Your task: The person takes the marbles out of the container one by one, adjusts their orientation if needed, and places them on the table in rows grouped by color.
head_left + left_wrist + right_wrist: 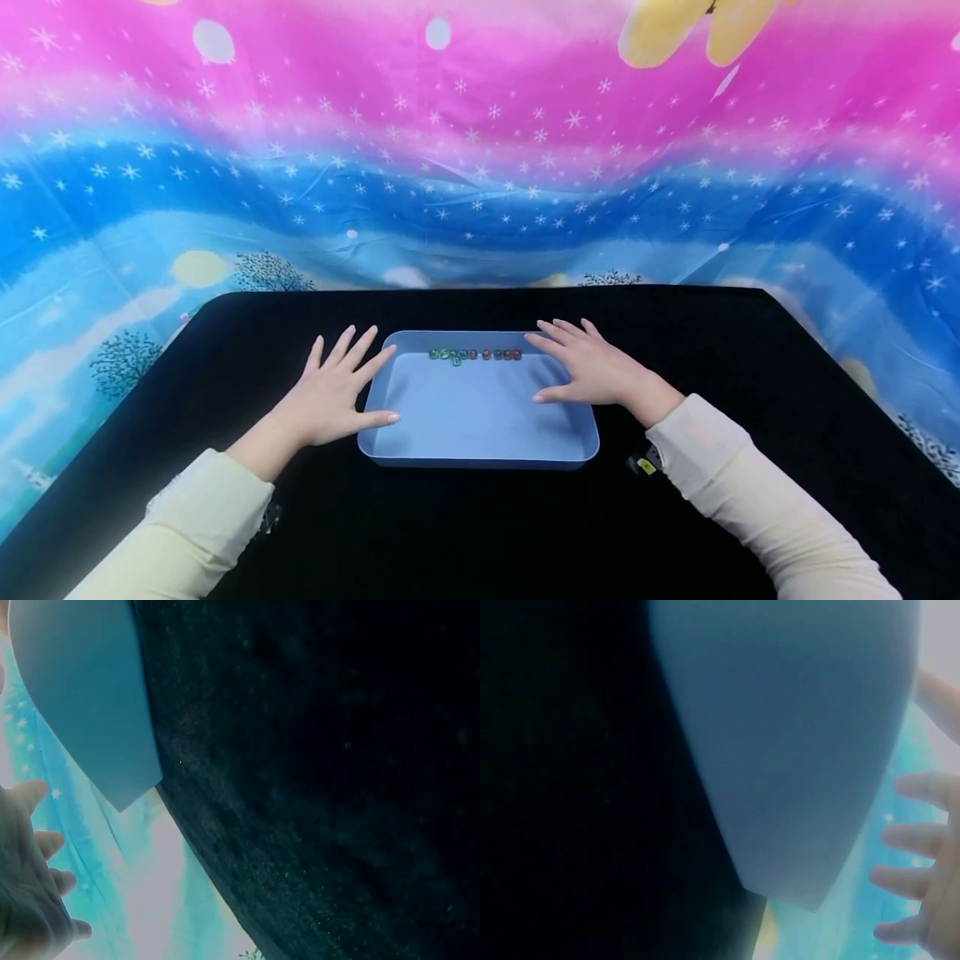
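Observation:
A shallow light-blue tray (465, 417) lies between my hands in the head view. Along its far wall sits a row of small shiny glass-like pieces, green ones (445, 355) on the left and reddish ones (507, 355) on the right. My left hand (333, 396) hovers at the tray's left edge with fingers spread and holds nothing. Over the right side of the tray is my right hand (588, 362), also spread and holding nothing. The wrist views show the tray's outer wall (86, 690) beside the left fingers and the same wall (787, 735) beside the right fingers.
A black cloth-covered table (465, 533) carries the tray. Behind its far edge hangs a pink and blue backdrop (465, 167) printed with snowflakes. A small dark device with a yellow-green patch (645, 465) shows under the right cuff.

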Available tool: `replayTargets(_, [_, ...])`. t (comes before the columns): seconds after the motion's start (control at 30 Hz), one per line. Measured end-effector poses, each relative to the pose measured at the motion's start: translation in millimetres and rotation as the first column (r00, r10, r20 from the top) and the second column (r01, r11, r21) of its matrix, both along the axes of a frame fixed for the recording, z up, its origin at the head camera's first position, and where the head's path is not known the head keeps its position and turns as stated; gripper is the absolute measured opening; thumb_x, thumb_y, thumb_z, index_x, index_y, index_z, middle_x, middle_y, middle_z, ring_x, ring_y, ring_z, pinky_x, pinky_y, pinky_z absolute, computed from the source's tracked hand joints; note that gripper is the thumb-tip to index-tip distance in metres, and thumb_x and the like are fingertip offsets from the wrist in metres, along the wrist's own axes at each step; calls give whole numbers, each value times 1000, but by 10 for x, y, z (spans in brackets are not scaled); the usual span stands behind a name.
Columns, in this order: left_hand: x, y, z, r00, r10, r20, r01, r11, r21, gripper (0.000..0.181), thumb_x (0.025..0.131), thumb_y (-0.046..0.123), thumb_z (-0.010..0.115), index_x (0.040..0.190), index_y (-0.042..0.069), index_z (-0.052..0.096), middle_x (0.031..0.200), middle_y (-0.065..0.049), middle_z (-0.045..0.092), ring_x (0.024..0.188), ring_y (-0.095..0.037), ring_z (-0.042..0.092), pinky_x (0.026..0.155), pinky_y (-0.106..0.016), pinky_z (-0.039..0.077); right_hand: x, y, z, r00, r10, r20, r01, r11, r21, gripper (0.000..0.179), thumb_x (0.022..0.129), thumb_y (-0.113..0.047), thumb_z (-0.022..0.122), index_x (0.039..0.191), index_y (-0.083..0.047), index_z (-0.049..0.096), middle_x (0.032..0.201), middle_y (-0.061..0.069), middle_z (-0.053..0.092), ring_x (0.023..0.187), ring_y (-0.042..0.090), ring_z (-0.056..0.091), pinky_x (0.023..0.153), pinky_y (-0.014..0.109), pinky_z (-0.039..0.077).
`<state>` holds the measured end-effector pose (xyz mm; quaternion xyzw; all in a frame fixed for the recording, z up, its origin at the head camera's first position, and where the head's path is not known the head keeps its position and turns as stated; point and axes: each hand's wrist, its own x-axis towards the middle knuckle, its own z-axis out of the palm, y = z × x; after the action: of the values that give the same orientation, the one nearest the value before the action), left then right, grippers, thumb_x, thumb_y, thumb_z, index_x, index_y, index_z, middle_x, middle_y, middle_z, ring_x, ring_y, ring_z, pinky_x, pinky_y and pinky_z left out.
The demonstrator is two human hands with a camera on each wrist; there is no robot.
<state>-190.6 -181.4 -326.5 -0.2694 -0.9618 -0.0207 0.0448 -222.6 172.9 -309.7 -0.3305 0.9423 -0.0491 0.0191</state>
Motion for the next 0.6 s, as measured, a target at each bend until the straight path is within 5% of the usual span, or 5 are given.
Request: replayTargets(0.6, [-56, 69, -105, 998, -54, 32, 54, 999, 4, 88, 70, 74, 35, 138, 20, 22, 144, -6, 1, 129, -28, -4, 96, -56, -2, -95, -77, -131, 997, 82, -11, -83, 988, -132, 73, 76, -55, 53, 130, -9, 39, 134, 12, 33, 122, 27, 29, 98, 47, 17])
